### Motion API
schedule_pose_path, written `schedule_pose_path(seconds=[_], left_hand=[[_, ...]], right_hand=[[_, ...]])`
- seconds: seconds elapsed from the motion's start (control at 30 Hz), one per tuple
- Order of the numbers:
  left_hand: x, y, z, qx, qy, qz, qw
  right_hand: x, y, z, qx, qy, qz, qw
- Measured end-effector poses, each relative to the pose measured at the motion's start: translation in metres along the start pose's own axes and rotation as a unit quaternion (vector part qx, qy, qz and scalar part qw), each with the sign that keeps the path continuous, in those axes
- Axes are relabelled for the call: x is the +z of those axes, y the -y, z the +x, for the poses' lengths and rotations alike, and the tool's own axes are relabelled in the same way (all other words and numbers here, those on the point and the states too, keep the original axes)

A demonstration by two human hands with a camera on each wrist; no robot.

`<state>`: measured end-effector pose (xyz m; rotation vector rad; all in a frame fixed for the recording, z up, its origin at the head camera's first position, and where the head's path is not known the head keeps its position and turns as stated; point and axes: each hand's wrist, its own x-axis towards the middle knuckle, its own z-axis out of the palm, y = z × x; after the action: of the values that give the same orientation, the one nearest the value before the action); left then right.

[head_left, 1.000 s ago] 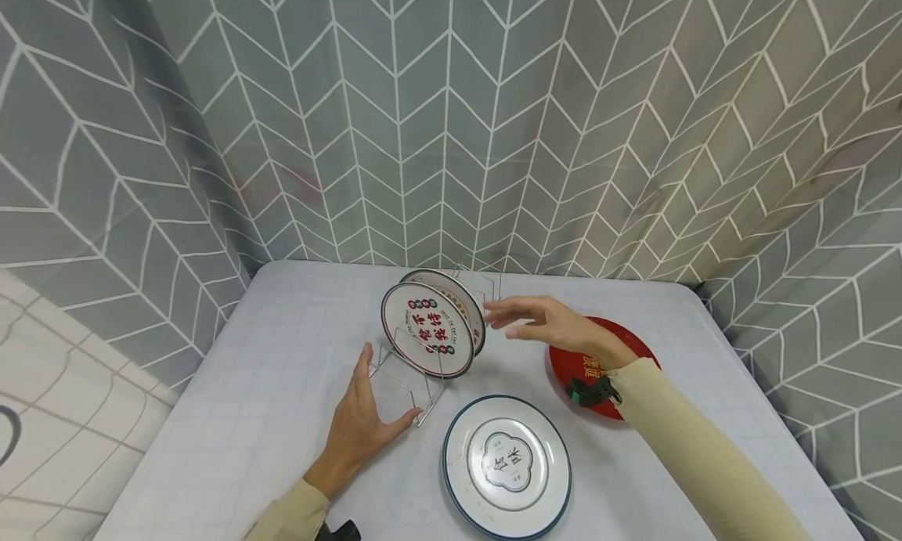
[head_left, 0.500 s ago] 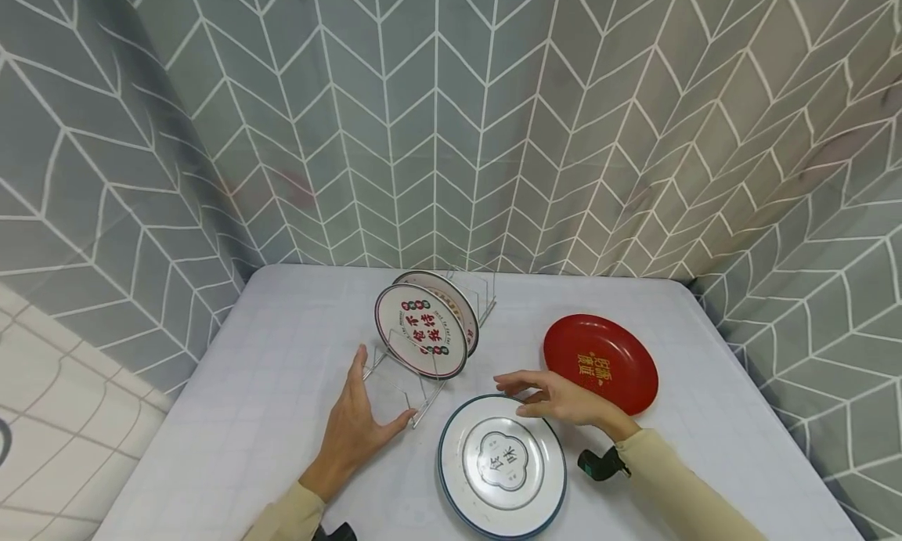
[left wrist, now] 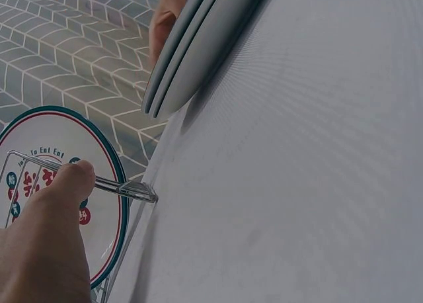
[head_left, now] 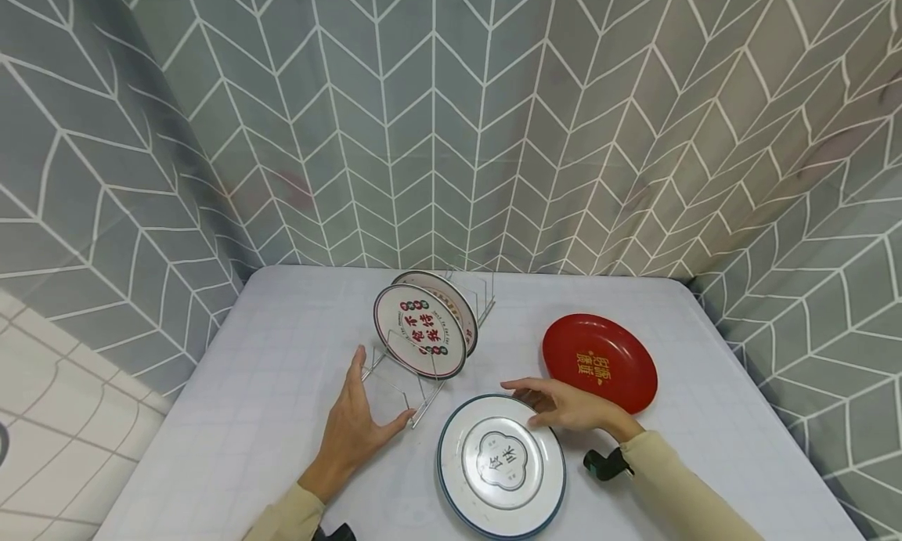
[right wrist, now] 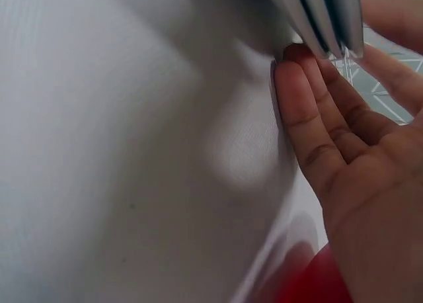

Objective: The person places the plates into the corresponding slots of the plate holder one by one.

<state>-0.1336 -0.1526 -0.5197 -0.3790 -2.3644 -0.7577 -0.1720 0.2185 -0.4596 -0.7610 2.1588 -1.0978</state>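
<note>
A wire dish rack (head_left: 426,400) holds two upright plates; the nearer plate (head_left: 420,330) is white with a dark rim and red lettering. My left hand (head_left: 352,427) spans the rack's near end, fingers fairly straight at one corner and thumb (left wrist: 74,180) against the wire. Upside down in front lies a small stack of white plates (head_left: 503,463) with blue rims. At this stack's far right edge my right hand (head_left: 571,406) pinches the rim, thumb on top. In the right wrist view, its lower fingers (right wrist: 297,98) reach to the stack's underside near the tabletop.
A red oval plate (head_left: 599,361) with gold lettering lies on the white-covered table (head_left: 268,353), beyond the right hand. A grey patterned curtain (head_left: 451,134) hangs close behind the table and along its sides.
My right hand has come from beside the racked plates down to the stack's edge, its thumb now on the rim. The left hand stays at the rack; the head view shifted slightly.
</note>
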Motion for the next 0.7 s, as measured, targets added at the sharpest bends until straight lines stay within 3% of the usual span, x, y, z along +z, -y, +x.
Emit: schedule_pose_path(seconds=[0.33, 0.7], left_hand=[[-0.002, -0.0022, 0.0002, -0.011, 0.009, 0.002, 0.9999], [0.0002, 0.0003, -0.0008, -0.003, 0.0, 0.0, 1.0]], right_hand=[[-0.0022, -0.0066, 0.001, -0.02, 0.016, -0.011, 0.9996], [-0.0014, -0.0103, 0.0003, -0.027, 0.002, -0.017, 0.9995]])
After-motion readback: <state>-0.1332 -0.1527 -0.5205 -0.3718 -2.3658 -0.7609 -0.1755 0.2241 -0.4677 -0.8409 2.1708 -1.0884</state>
